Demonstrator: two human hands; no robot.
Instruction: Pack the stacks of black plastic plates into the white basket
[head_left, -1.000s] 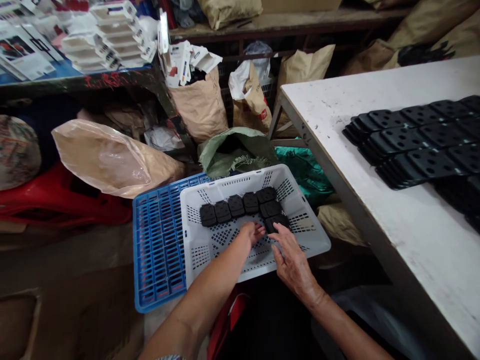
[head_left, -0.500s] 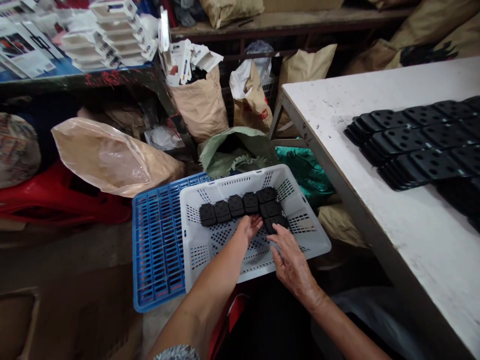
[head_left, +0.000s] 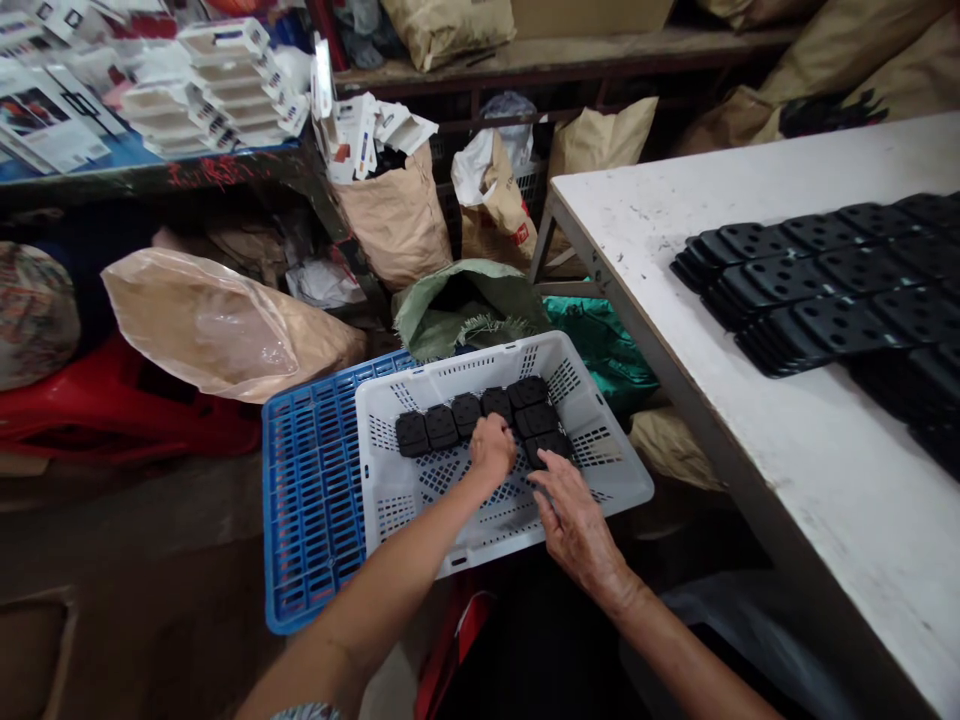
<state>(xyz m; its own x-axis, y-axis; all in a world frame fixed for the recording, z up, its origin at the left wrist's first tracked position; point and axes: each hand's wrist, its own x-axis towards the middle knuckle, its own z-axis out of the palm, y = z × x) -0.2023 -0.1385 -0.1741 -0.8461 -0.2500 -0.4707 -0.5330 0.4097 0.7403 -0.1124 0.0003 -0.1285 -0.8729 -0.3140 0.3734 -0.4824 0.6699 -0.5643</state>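
Note:
Inside a white plastic basket (head_left: 510,535), several black rounded-square pads (head_left: 441,428) stand in a row along the far side, turning down the right side. My left hand (head_left: 493,448) is at the near edge of this row, its fingers curled in and its back toward me. Whatever is in those fingers is hidden. My right hand (head_left: 574,510) reaches over the basket's near right side with its fingers apart. Its fingertips are close to the nearest pad in the right column; whether they touch it I cannot tell.
Beneath the basket lies a blue crate (head_left: 311,520). To the right, a white table (head_left: 720,420) bears stacked black perforated sheets (head_left: 817,275). Beyond the basket are an open green sack (head_left: 472,295) and a brown paper sack (head_left: 232,320). White packaging (head_left: 225,90) is piled on the back-left table.
My left hand has turned from palm-up with fingers stretched to back-up with fingers curled, shifting slightly toward the row. My right hand stays nearly where it was. The view has shifted slightly.

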